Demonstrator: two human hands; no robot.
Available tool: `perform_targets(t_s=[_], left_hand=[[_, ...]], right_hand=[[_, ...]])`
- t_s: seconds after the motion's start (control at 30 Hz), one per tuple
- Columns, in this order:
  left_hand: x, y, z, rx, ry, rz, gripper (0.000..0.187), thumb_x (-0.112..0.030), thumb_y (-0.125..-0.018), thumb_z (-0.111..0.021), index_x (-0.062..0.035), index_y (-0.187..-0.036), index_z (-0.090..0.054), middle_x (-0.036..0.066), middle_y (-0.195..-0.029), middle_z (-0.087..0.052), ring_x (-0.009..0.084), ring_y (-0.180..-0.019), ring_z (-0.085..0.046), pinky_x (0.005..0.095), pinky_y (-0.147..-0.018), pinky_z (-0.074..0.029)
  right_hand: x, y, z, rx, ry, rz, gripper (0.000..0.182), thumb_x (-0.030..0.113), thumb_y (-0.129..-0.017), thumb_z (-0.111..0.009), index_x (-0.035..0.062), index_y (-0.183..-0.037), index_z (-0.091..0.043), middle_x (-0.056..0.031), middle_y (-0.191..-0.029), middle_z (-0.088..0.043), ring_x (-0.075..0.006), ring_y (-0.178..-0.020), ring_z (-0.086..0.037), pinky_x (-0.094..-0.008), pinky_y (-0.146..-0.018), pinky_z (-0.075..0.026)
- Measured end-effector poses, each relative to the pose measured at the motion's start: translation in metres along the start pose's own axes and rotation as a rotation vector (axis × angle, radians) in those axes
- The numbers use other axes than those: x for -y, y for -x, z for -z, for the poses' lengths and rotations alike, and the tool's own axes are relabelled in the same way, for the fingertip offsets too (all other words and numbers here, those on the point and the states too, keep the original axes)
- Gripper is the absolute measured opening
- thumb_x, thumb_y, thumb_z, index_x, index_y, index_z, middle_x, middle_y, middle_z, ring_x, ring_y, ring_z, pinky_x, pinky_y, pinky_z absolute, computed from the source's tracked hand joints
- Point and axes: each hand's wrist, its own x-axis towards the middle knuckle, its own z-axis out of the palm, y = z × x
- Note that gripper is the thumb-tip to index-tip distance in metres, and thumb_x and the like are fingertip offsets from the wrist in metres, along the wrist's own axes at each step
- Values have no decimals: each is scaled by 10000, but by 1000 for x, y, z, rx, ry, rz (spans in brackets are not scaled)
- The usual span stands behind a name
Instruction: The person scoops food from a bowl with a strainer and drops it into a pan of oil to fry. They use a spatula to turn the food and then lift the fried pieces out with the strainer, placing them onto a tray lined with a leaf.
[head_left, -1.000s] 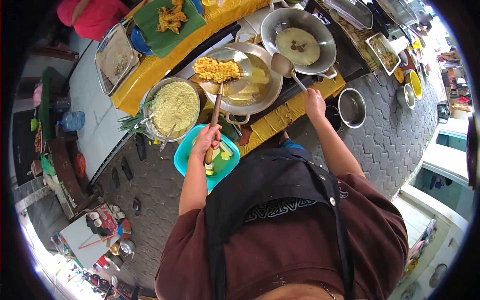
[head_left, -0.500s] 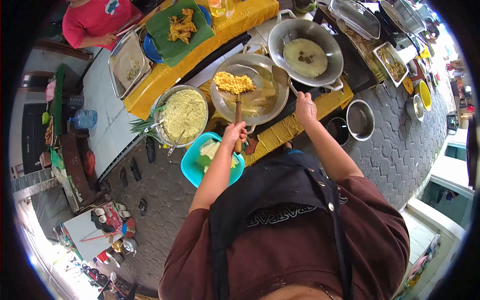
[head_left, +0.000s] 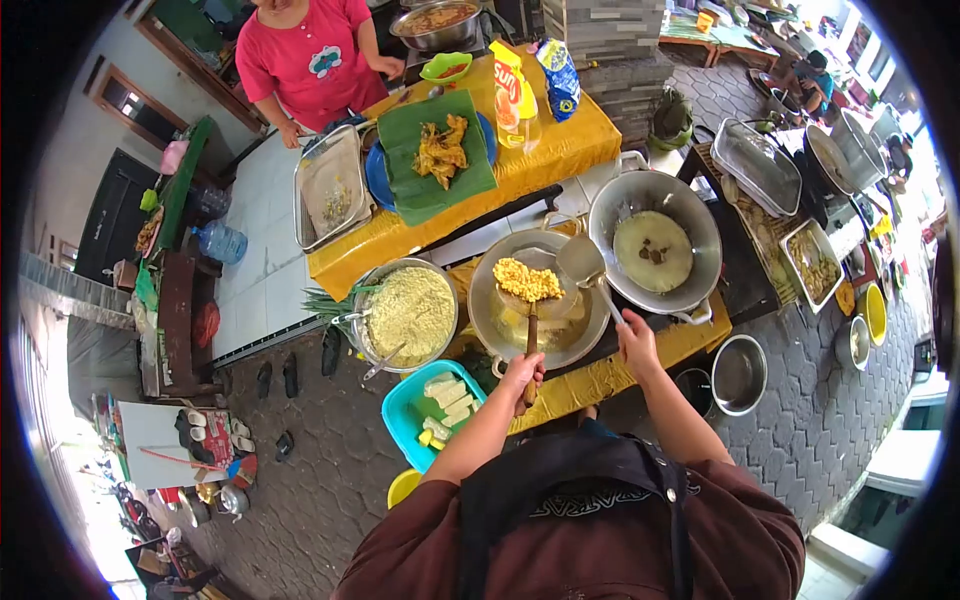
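Observation:
My left hand (head_left: 523,380) is wrapped round the wooden handle of a skimmer (head_left: 532,335), which holds a heap of yellow fried crumbs (head_left: 528,281) above a wok of oil (head_left: 487,318). In my right hand (head_left: 637,342) is the handle of a metal spatula (head_left: 581,261). Its flat blade hangs over the wok's right rim, beside the heap and apart from it. Pale pieces, hard to make out, lie in the oil under the skimmer. Left of the wok stands a pot of pale yellow grated mixture (head_left: 408,313). A turquoise basin (head_left: 400,420) with pale blocks is near my left forearm.
A second wok (head_left: 706,228) of oil adjoins on the right. Behind, a yellow-covered table (head_left: 570,150) carries fried chicken on a banana leaf (head_left: 470,115) and a wire tray (head_left: 305,215). A person in pink (head_left: 300,60) stands there. A metal bowl (head_left: 740,375) sits lower right.
The view has tilted up, showing more of the back table and the person. The crumbs sit more heaped in the skimmer. Both hands keep hold of their tools.

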Motion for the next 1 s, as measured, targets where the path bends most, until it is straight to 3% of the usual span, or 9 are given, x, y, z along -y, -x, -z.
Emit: perform_targets(t_s=[0.03, 0.13, 0.23, 0.3, 0.33, 0.43, 0.57, 0.77, 1.0], left_hand=[[-1, 0, 0, 1, 0, 5, 177, -202, -844, -562, -43, -814, -488, 49, -645, -489, 106, -467, -451, 267, -388, -396], [-3, -2, -4, -32, -9, -4, 196, -211, -837, -583, -35, -829, -498, 46, -641, -490, 107, -462, -452, 267, -388, -400], [-7, 4, -11, -73, -32, -7, 210, -224, -824, -599, -50, -734, -526, 36, -602, -506, 105, -448, -457, 260, -393, -388], [-6, 8, -17, -136, -173, -99, 288, -301, -794, -571, -86, -607, -526, 10, -497, -492, 113, -416, -455, 262, -399, -359], [-9, 13, -20, -128, -167, -75, 291, -326, -776, -559, -87, -614, -524, 13, -480, -486, 125, -397, -451, 279, -399, -362], [-1, 11, -19, -128, -77, -44, 239, -269, -800, -570, -67, -690, -503, 23, -527, -482, 125, -415, -451, 288, -395, -377], [0, 0, -21, -157, 45, -3, 195, -191, -817, -581, -31, -830, -469, 60, -614, -505, 125, -433, -461, 286, -386, -394], [-1, -6, -24, -163, 21, 3, 190, -190, -816, -574, -34, -826, -467, 57, -612, -508, 123, -444, -468, 292, -393, -399], [2, -10, -36, -132, 30, 6, 194, -191, -809, -574, -30, -836, -467, 59, -606, -510, 125, -445, -470, 298, -394, -404]], right_hand=[[11, 10, -2, 77, -97, -116, 416, 155, -857, -531, -29, -1211, -416, -18, -672, -451, -83, -431, -388, -231, -337, -282], [6, 0, 4, 212, -241, -315, 373, 160, -858, -521, -30, -1168, -437, -4, -634, -433, -76, -419, -374, -239, -334, -267], [5, -11, -2, 175, -49, -190, 285, 187, -855, -508, 33, -1094, -494, -10, -590, -427, -81, -423, -388, -261, -365, -317], [-13, -34, 0, -49, 614, 412, 309, 171, -842, -503, -19, -1084, -481, -191, -828, -601, -338, -725, -578, -391, -644, -450], [-1, -27, -5, -117, 644, 411, 334, 159, -845, -497, -30, -1117, -459, -249, -940, -577, -411, -878, -537, -415, -752, -421], [14, -27, -4, -94, 805, 177, 341, 147, -853, -467, -17, -1150, -433, -262, -1011, -549, -405, -951, -529, -435, -781, -418], [14, -42, -2, -127, 1060, 194, 271, 161, -856, -448, 5, -1076, -462, -243, -1034, -537, -390, -925, -548, -450, -780, -435], [-1, -59, -11, -86, 1173, 51, 199, 167, -859, -437, 14, -984, -464, -221, -1043, -519, -384, -942, -549, -448, -773, -457], [6, -52, -15, -39, 1199, 65, 236, 135, -854, -429, 53, -1075, -418, -229, -1002, -533, -411, -901, -558, -487, -739, -457]])
